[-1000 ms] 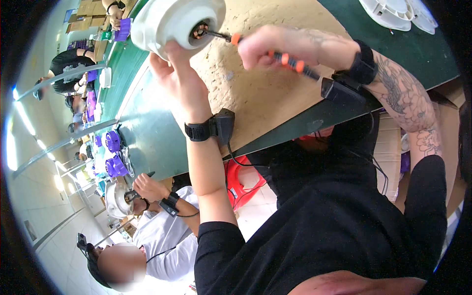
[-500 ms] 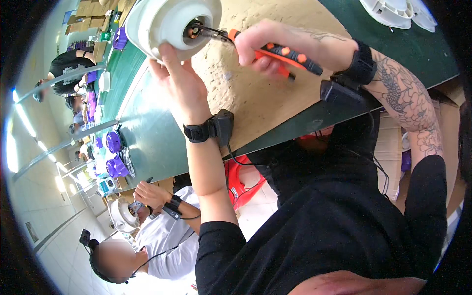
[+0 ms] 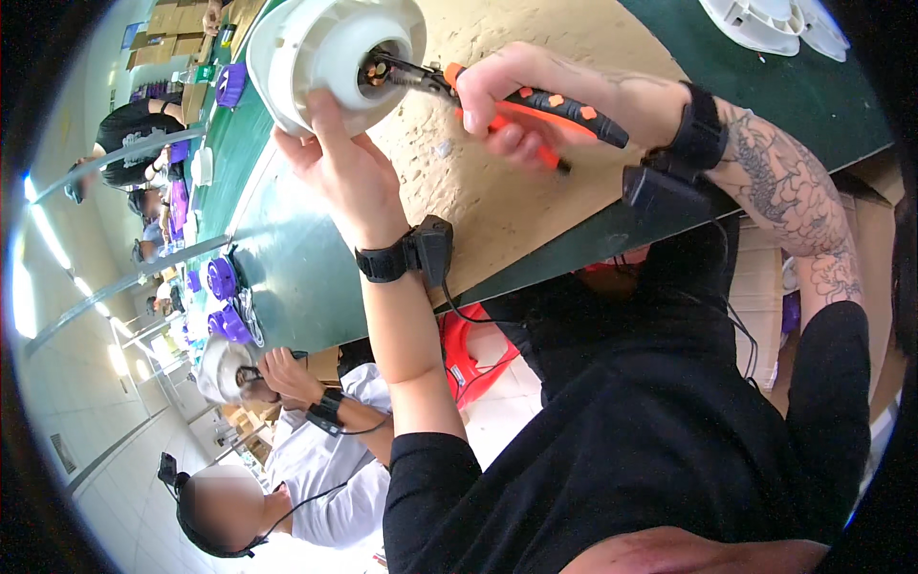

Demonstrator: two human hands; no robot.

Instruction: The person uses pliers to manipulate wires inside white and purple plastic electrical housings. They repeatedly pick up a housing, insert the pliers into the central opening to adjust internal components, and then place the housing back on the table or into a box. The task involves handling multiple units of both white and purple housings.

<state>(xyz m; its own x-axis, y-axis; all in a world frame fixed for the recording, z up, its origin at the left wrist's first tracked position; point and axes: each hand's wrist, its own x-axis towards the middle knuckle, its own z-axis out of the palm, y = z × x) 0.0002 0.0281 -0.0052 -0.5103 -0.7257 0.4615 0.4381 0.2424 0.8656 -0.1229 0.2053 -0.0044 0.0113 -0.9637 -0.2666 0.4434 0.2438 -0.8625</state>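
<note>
My left hand [image 3: 349, 177] grips a white round plastic housing [image 3: 306, 67] from below, fingers on its lower rim. The housing is tilted so its open centre faces right. My right hand [image 3: 521, 100] is closed around pliers [image 3: 564, 115] with orange and black handles. Their dark jaws [image 3: 411, 75] reach into the housing's central hole, at copper-coloured parts [image 3: 378, 72] inside. Whether the jaws are closed on those parts, I cannot make out.
Under my hands a tan sheet [image 3: 535, 206] covers part of the green table [image 3: 306, 297]. White plastic parts [image 3: 755, 24] lie at the far right. Purple parts [image 3: 225, 277] stand on the left. A co-worker in white [image 3: 325, 469] sits to my left, handling a similar white housing [image 3: 225, 368].
The pliers' handles have moved a little closer together in my right hand. The housing has turned slightly in my left hand. The co-worker's housing has moved up and left.
</note>
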